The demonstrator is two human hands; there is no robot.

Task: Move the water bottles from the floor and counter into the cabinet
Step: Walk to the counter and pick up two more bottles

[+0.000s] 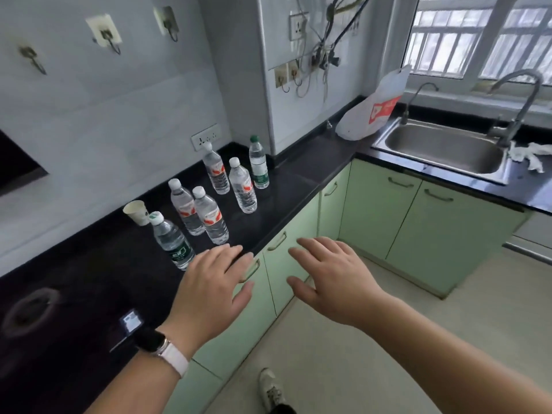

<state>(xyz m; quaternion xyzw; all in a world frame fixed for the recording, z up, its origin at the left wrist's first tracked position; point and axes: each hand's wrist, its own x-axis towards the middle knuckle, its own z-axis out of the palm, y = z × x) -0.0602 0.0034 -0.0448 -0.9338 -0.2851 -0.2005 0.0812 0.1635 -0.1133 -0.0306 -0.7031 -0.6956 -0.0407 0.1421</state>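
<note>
Six water bottles (pixel 206 204) stand upright and close together on the black counter (pixel 286 186) beside a paper cup (pixel 137 213); none shows on the floor. The left hand (pixel 209 288) hovers spread and empty just beside the nearest bottle (pixel 172 240), so a careless sweep could topple it into its neighbours. The right hand (pixel 331 276), also spread and empty, hangs before the shut green cabinet doors (pixel 286 264), which block any loading

- Pale tiled walls (pixel 113 109) are carrying metal hooks (pixel 110 37) and a socket (pixel 205 137)
- A black counter (pixel 298 171) is running along both walls over green cupboard doors (pixel 448 234)
- A steel sink (pixel 442 150) is sitting under a barred window (pixel 448 40), daylight coming through
- Light floor tiles (pixel 373 339) are lying below
</note>
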